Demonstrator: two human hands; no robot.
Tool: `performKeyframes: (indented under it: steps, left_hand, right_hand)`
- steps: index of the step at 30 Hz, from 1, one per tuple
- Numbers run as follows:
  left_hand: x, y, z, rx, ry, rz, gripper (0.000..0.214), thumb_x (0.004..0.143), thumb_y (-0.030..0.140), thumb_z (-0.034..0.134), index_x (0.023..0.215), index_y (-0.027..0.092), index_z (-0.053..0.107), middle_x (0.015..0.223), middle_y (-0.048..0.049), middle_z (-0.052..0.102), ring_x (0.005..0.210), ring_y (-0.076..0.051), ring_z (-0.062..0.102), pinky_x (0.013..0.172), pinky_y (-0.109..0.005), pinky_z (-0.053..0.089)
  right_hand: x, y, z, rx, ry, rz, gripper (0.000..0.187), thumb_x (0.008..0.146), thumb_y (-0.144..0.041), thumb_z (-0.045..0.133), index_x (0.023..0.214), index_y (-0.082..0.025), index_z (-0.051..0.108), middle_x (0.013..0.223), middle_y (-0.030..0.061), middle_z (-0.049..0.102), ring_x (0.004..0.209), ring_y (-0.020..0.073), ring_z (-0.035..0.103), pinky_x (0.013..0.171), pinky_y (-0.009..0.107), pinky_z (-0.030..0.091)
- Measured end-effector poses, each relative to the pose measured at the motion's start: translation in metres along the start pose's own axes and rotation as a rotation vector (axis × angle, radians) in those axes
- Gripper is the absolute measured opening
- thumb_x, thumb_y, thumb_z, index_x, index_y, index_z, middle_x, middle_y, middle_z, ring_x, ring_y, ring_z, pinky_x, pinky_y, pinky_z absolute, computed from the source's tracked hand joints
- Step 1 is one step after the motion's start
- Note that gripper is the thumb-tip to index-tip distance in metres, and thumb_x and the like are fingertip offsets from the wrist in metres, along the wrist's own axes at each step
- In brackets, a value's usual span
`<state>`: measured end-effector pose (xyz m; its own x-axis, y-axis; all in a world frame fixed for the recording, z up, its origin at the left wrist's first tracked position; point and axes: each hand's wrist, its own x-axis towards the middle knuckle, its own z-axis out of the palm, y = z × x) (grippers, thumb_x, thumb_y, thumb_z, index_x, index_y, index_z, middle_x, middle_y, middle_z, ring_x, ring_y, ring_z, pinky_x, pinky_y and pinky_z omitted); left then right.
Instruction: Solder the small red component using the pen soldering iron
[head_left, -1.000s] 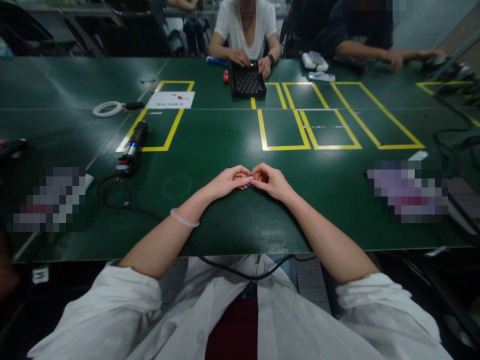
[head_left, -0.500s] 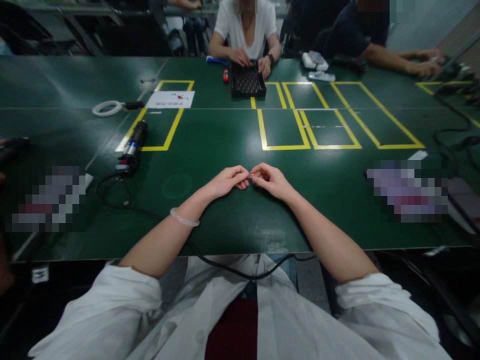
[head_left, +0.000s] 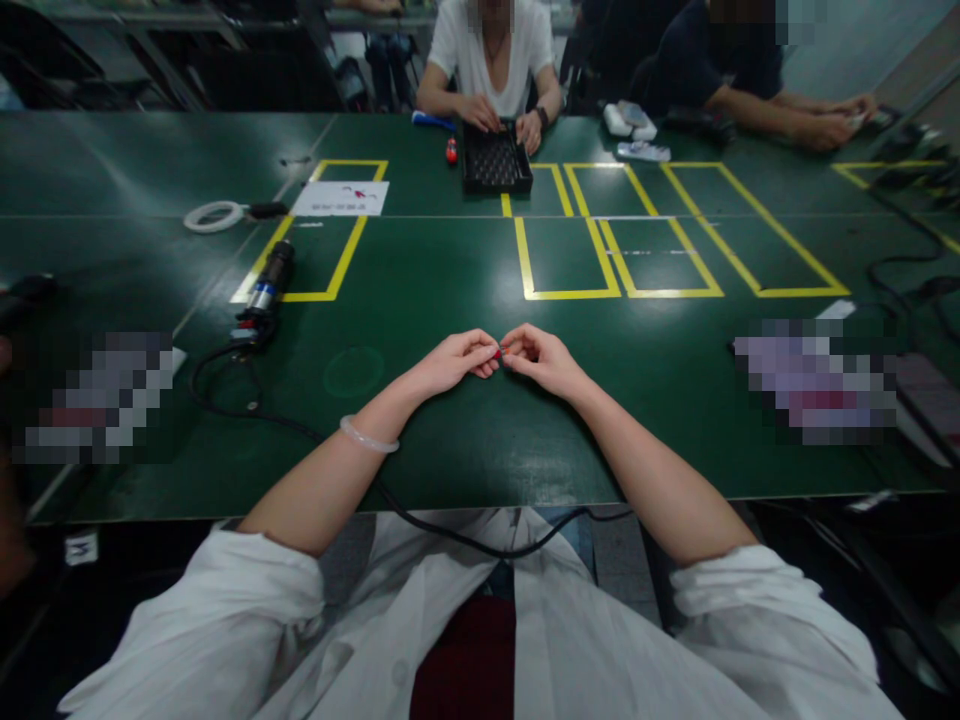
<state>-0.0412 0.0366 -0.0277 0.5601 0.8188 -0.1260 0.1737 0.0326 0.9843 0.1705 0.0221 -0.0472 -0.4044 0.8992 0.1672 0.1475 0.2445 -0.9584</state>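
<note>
My left hand [head_left: 463, 358] and my right hand [head_left: 543, 358] meet fingertip to fingertip over the green table [head_left: 480, 450]. Pinched in the left fingertips is a small red piece [head_left: 497, 353], too small to name. A bit of red also shows at the right fingertips, which are closed in a pinch; whether it is part of the same piece I cannot tell. The fingers cover most of what is held. To the left of my hands lies a dark cylindrical tool [head_left: 262, 292] with a blue band and a black cable.
Yellow tape outlines [head_left: 574, 295] mark the table beyond my hands. A white sheet [head_left: 342, 199] lies at the far left. Across the table, a person [head_left: 495, 60] works over a black tray [head_left: 496, 184]. A black cable [head_left: 495, 552] loops past the front edge. A blurred-out item [head_left: 814, 385] lies right.
My hands stay almost in place, with a slight shift at the fingertips. The red piece shows a little differently between them. The co-worker's hands at the far right have moved.
</note>
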Motion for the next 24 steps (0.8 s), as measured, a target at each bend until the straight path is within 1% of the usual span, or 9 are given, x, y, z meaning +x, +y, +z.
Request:
performKeyframes:
  steps: [3,6,10,18,24]
  left_hand:
    - [0.0004,-0.0021,0.0003,-0.032,0.003,0.003,0.041,0.082,0.043,0.074,0.103,0.011,0.059,0.089,-0.0060,0.067,0.077,-0.012,0.063,0.075,-0.028,0.052]
    - [0.0007,-0.0037,0.0010,-0.049,0.002,0.021,0.042,0.079,0.039,0.077,0.104,0.012,0.057,0.086,-0.0038,0.064,0.077,-0.012,0.063,0.073,-0.027,0.052]
    - [0.0001,-0.0030,0.0022,-0.030,0.011,0.046,0.038,0.080,0.036,0.076,0.103,0.011,0.058,0.085,-0.0034,0.062,0.077,-0.012,0.062,0.070,-0.026,0.052]
    - [-0.0011,0.0006,0.0040,-0.009,0.018,0.040,0.032,0.079,0.030,0.075,0.099,0.011,0.058,0.082,-0.0022,0.060,0.075,-0.011,0.060,0.069,-0.025,0.052]
    - [-0.0020,0.0014,0.0037,0.016,0.009,0.088,0.031,0.077,0.027,0.074,0.097,0.013,0.055,0.086,-0.0015,0.059,0.072,-0.009,0.058,0.067,-0.024,0.051]
  right_hand:
    - [0.0005,0.0008,-0.0001,-0.001,-0.011,-0.008,0.028,0.082,-0.037,0.069,0.100,-0.018,0.059,0.080,-0.0003,0.064,0.068,0.0110,0.057,0.064,0.025,0.046]
    - [0.0007,-0.0007,-0.0006,-0.011,-0.017,-0.013,0.028,0.082,-0.037,0.069,0.099,-0.017,0.059,0.081,0.0005,0.063,0.068,0.0111,0.057,0.065,0.025,0.045]
    - [0.0011,-0.0016,-0.0010,-0.018,-0.008,-0.007,0.029,0.083,-0.040,0.069,0.099,-0.017,0.060,0.081,0.0007,0.064,0.068,0.0111,0.056,0.065,0.025,0.045]
    - [0.0024,0.0025,-0.0013,-0.011,0.004,-0.010,0.028,0.081,-0.037,0.069,0.100,-0.018,0.060,0.081,0.0003,0.064,0.068,0.0116,0.057,0.065,0.026,0.046]
    - [0.0008,-0.0045,-0.0003,-0.075,0.010,0.009,0.025,0.081,-0.039,0.069,0.090,-0.017,0.062,0.074,-0.0002,0.062,0.065,0.0117,0.055,0.063,0.026,0.044]
